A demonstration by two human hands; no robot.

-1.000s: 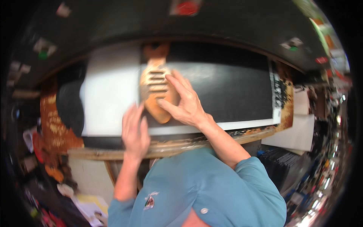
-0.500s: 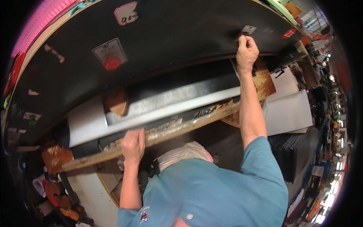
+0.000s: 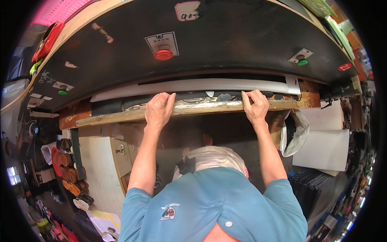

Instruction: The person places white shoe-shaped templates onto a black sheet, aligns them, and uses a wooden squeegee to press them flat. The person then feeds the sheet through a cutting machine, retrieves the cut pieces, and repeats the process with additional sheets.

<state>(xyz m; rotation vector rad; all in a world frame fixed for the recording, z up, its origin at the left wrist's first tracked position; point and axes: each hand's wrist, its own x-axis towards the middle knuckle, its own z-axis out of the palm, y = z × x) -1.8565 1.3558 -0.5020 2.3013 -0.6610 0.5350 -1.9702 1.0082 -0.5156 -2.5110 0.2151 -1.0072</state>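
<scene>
My left hand (image 3: 159,109) is closed, its thumb and fingertips pinching the near edge of a thin black sheet (image 3: 117,105) on the machine bed. To the right, my right hand (image 3: 255,106) pinches the same edge. Both wrists pass over a worn wooden rail (image 3: 201,108) along the bed's front. Beyond the black sheet lies a long white sheet (image 3: 185,86), reaching under the black front panel (image 3: 234,40). Dark scraps and cut-out shapes (image 3: 224,97) show between my hands, above the rail.
The panel carries a red push button (image 3: 163,53), a left green button (image 3: 62,91) and a right green button (image 3: 302,61). White boards (image 3: 322,150) stand at the right by a white bag (image 3: 297,133). A pale cabinet (image 3: 96,161) is below left.
My right hand has come down from the right green button to the sheet's edge. My left hand has moved from the wooden rail onto that edge. The view has turned and levelled.
</scene>
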